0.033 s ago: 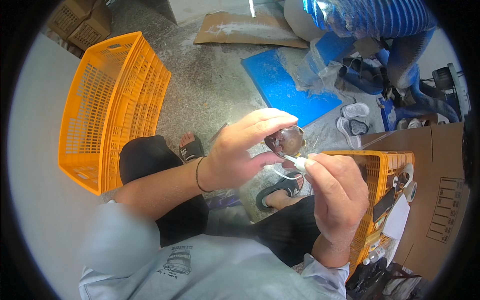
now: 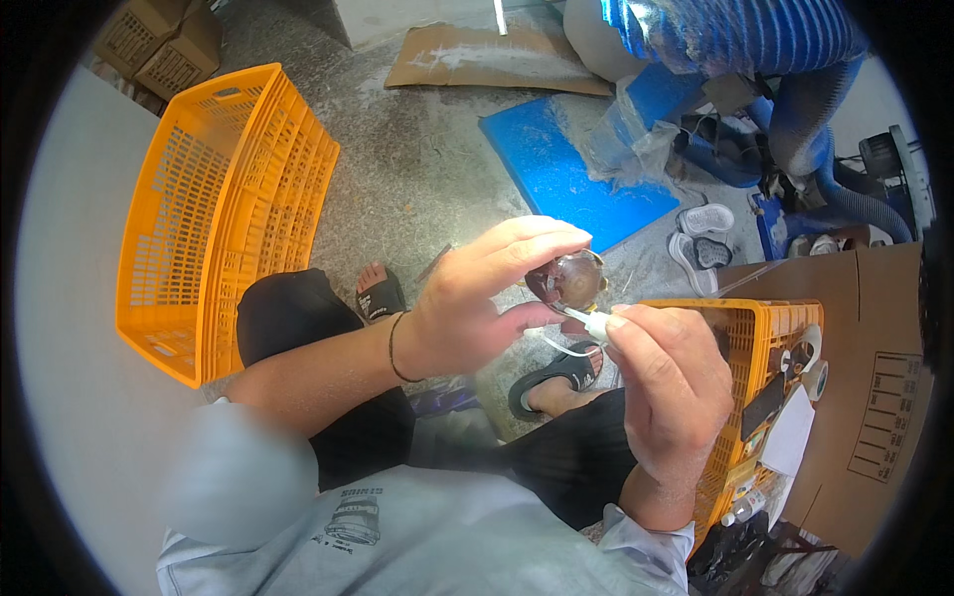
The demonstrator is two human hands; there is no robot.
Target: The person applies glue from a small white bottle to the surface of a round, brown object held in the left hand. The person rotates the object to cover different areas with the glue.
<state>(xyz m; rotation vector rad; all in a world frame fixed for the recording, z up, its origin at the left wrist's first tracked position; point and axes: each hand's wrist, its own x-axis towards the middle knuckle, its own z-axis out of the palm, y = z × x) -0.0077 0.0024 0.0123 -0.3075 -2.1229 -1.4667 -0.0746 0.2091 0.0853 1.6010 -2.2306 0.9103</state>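
A round, glossy, brownish see-through piece (image 2: 572,279) with small gold-coloured bits along its rim sits in my left hand (image 2: 484,288). My fingers grip it from above and the thumb lies below. My right hand (image 2: 671,372) pinches a small bottle with a white nozzle (image 2: 594,323), which looks like a glue bottle; most of its body is hidden by my fingers. A thin white strap (image 2: 566,349) curves under the nozzle. The nozzle's fine tip points at the lower rim of the round piece; I cannot tell whether they touch.
Stacked yellow crates (image 2: 214,214) stand at the left. On the right, another yellow crate (image 2: 720,477) bears tape rolls and papers, beside a large cardboard box (image 2: 845,397). Ahead lie a blue board (image 2: 586,179), shoe soles (image 2: 696,260), a cardboard sheet (image 2: 487,58) and blue ducting (image 2: 745,38).
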